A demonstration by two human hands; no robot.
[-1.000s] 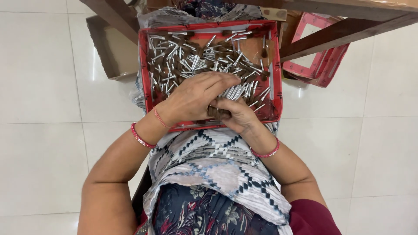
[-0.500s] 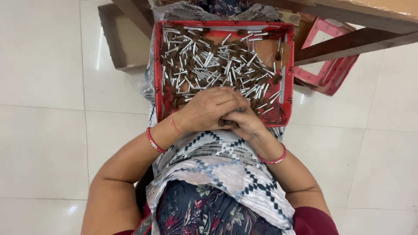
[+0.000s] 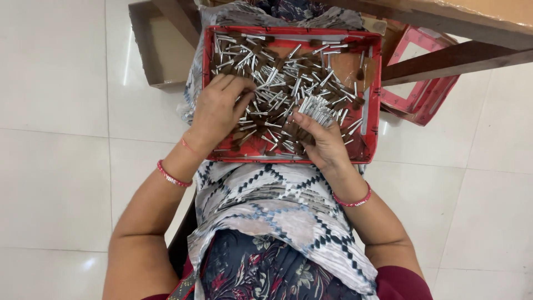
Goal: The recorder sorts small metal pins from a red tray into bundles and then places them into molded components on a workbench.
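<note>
Small metal-tipped sticks (image 3: 277,83), each a silvery tube on a dark brown end, lie in a loose heap across a shallow red tray (image 3: 375,100) that rests on the person's lap, on a patterned grey-and-white cloth (image 3: 266,194). Their long axes point every way, though many run diagonally from lower left to upper right.

At the far left, a brown cardboard box (image 3: 158,53) sits on the pale tiled floor (image 3: 55,139), just beside the tray. Next comes the left hand (image 3: 219,111), palm down on the left part of the heap, fingers loosely spread and curled over the sticks; it touches them, but whether any are pinched underneath cannot be told. The bulk of the loose sticks lies ahead of it and to its right, toward the tray's middle and far edge, so this hand is the nearer one to them.

Further right, the right hand (image 3: 322,141) is at the tray's near edge, closed around a gathered bundle (image 3: 319,108) of sticks held side by side, silvery ends fanning up and away from the palm toward the upper left.

Right of the tray, a second red tray (image 3: 425,91) leans under a wooden beam (image 3: 455,55).
</note>
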